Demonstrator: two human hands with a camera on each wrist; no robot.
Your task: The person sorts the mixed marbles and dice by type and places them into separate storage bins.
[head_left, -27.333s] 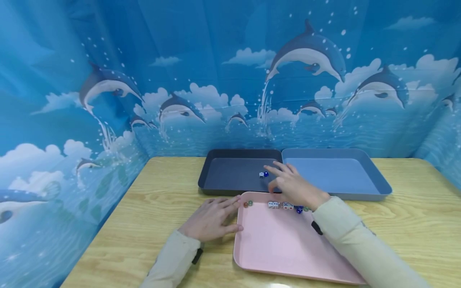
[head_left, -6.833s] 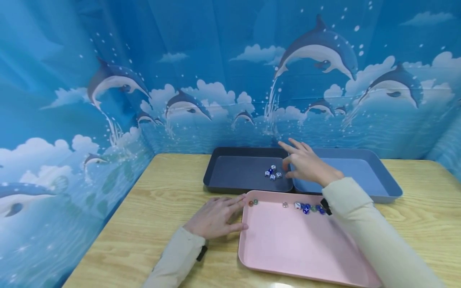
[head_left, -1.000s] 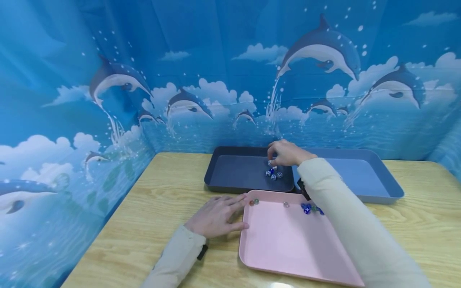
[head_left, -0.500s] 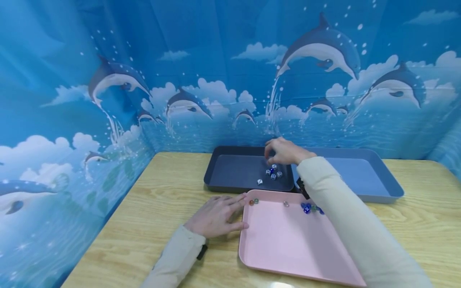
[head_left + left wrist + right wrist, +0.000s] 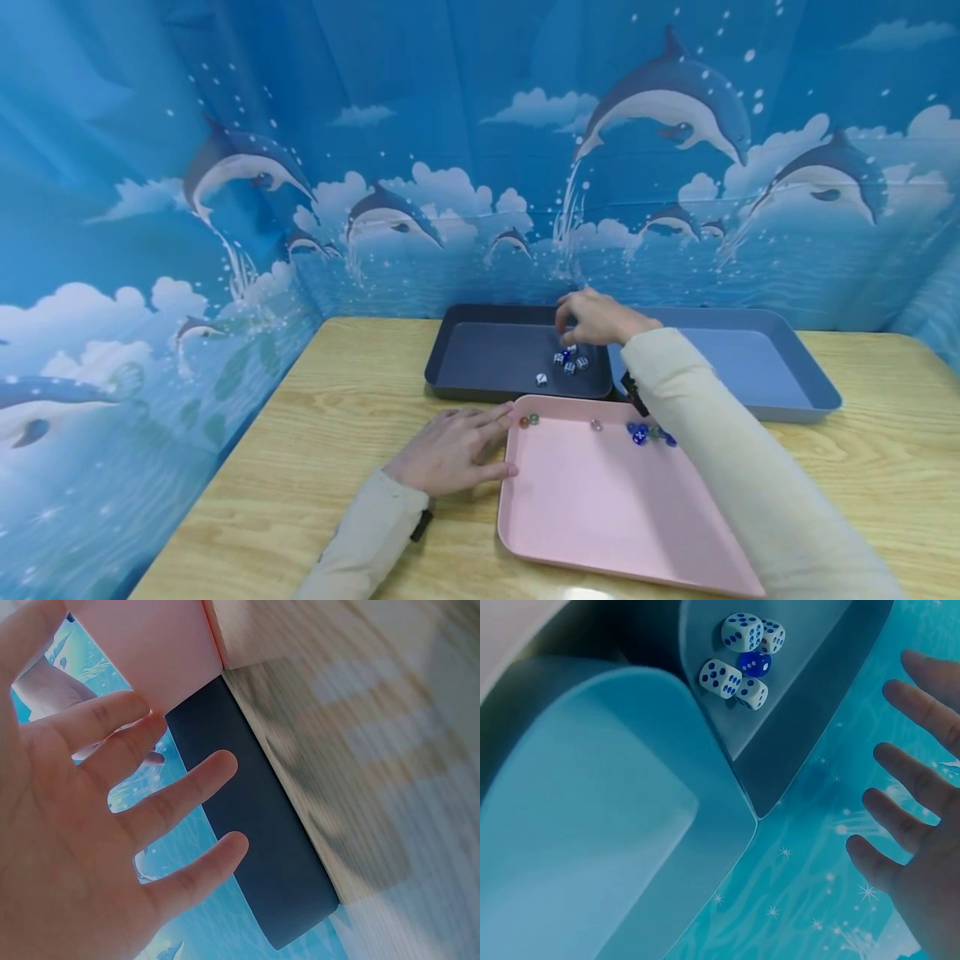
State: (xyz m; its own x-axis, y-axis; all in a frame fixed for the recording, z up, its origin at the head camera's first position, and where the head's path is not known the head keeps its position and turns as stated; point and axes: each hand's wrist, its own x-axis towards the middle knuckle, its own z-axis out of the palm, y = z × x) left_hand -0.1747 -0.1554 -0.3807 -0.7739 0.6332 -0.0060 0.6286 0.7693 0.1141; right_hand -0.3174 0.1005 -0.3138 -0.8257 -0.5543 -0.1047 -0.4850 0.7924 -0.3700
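My right hand (image 5: 596, 317) hovers over the right end of the dark tray (image 5: 480, 354), fingers loosely bent. In the right wrist view its fingers (image 5: 907, 766) are spread and hold nothing. Below it sit several white dice (image 5: 742, 632) with blue pips, clustered round a small blue die (image 5: 755, 664). One white die (image 5: 542, 380) lies apart, nearer the tray's front wall. My left hand (image 5: 450, 450) rests at the left rim of the pink tray (image 5: 592, 508), fingertips on the edge, fingers extended in the left wrist view.
Along the pink tray's back edge lie an orange marble (image 5: 524, 422), a green marble (image 5: 534, 419), a clear marble (image 5: 596, 425) and a group of blue dice (image 5: 639, 436), partly behind my sleeve. A blue-grey tray (image 5: 750, 358) adjoins the dark one, before a dolphin curtain (image 5: 450, 150).
The white dice have passed from the pink tray into the dark tray. Within the last second my right hand let go of one, which came to lie near the front wall. Left hand unmoved.
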